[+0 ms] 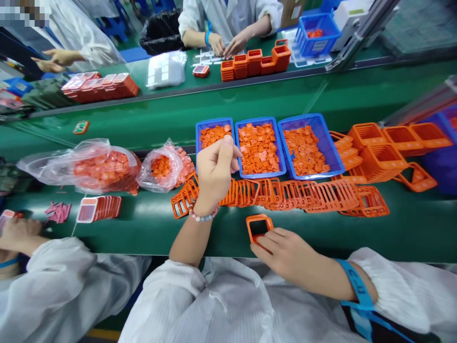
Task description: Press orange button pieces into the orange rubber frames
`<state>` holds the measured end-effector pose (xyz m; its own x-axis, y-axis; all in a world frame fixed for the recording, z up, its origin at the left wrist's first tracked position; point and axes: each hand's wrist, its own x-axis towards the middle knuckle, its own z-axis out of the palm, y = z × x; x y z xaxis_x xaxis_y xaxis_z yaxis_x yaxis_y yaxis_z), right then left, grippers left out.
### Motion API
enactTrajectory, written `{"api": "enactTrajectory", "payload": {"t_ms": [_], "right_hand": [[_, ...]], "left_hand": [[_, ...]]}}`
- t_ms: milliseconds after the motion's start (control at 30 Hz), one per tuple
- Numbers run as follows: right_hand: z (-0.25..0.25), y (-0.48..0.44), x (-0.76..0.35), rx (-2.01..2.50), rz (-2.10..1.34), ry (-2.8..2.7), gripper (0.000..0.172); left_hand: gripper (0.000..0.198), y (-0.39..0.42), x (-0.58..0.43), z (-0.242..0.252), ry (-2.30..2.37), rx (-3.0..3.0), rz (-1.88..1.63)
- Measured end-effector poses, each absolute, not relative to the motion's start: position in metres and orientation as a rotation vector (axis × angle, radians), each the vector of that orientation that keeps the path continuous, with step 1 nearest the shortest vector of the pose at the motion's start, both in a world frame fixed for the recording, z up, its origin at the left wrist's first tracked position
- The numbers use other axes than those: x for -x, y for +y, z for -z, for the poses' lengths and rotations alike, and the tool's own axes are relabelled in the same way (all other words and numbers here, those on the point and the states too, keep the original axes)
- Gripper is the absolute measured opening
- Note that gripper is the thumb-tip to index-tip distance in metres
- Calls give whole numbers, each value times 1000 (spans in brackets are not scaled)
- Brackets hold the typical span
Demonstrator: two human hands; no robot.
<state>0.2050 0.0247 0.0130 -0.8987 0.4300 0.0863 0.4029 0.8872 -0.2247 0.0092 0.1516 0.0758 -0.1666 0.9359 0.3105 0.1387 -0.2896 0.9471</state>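
Observation:
My left hand point(216, 166) is raised in front of the left blue bin point(214, 120), thumb and fingers curled together in a pinch. Whatever may be between its fingertips is too small or hidden to make out. Low over the near edge of the bench, my right hand point(285, 252) grips an orange plastic frame point(259, 218) by its lower side. Small orange parts fill the left bin, the middle blue bin point(280, 162) and the right blue bin point(332, 157). Between the bins and my right hand runs a leaning row of orange frames point(310, 195).
Stacked deeper orange housings point(383, 159) stand at the right. To the left lie a large plastic bag point(103, 164), a smaller bag point(160, 166) and stacked orange-white pieces point(100, 208). A co-worker's hand point(21, 234) is at far left; another person's hands point(228, 45) work across the green line.

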Motion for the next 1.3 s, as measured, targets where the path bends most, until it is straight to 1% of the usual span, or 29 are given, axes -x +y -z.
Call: {"api": "enactTrajectory", "payload": {"t_ms": [100,200,300,400,467,500,567,633,667,733,800,833,900,1000,1067,1300], "right_hand": [[1,21,-199,658,-195,-2955,22],[8,24,-192,707,-144,-3005,26],[17,27,-183,782,-167,-3080,29],[27,29,-174,816,-270,-3157,22],[26,32,-172,803,-394,-3193,19],[23,34,-173,797,-483,-3185,20],[11,40,-180,794,-734,-3089,29],[-5,47,-190,814,-1034,-2892,43],[-13,50,-194,833,-1179,-2777,46],[-20,53,-202,879,-1408,-2561,45],[-13,50,-205,918,-1535,-2393,39],[-4,47,-206,916,-1560,-2334,37],[21,38,-205,880,-1561,-2251,40],[60,24,-203,776,-1502,-2192,36],[75,18,-202,714,-1444,-2183,34],[77,12,-202,555,-1317,-2254,24]], "left_hand": [[52,151,-10,-76,1270,-1463,-1502],[48,150,-10,-77,1267,-1491,-1481],[45,150,-9,-79,1264,-1500,-1475],[44,149,-8,-80,1249,-1500,-1470],[43,149,-6,-81,1240,-1503,-1468],[42,148,-5,-82,1239,-1505,-1470],[42,148,-1,-84,1238,-1501,-1484],[41,148,2,-87,1227,-1488,-1514],[41,148,4,-89,1217,-1481,-1527],[41,149,8,-91,1209,-1464,-1548],[40,149,11,-93,1230,-1446,-1547],[39,149,13,-93,1245,-1438,-1540],[39,150,15,-93,1262,-1424,-1533],[37,150,17,-91,1251,-1414,-1537],[36,151,17,-91,1250,-1406,-1530],[35,152,15,-89,1247,-1408,-1513]]}}
